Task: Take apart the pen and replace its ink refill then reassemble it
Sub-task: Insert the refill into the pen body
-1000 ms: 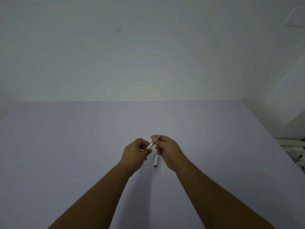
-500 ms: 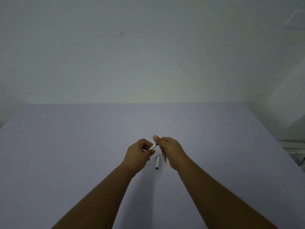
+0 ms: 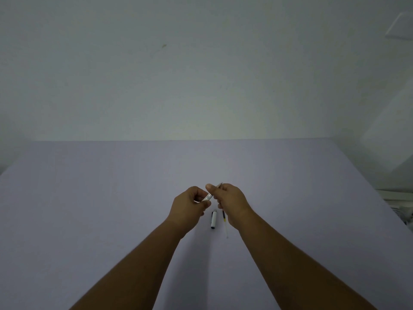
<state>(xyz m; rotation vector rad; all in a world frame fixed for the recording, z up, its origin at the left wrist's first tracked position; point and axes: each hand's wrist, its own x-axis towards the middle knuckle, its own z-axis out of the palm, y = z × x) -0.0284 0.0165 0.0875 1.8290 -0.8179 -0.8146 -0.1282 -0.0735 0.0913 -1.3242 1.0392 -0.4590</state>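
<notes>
Both hands, left hand (image 3: 190, 204) and right hand (image 3: 231, 200), pinched the pen barrel (image 3: 209, 197), likely unscrewing; cap (image 3: 213, 219) and refill (image 3: 224, 222) lay below; next, pull halves apart.

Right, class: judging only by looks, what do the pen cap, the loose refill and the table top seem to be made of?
Pen cap: probably smooth plastic; white and opaque with dark ends.
Refill: likely thin clear plastic tubing; see-through and pale, dark only at its far end.
Table top: unclear; a matte, even lilac surface with no grain or shine, perhaps laminate or paper.
</notes>
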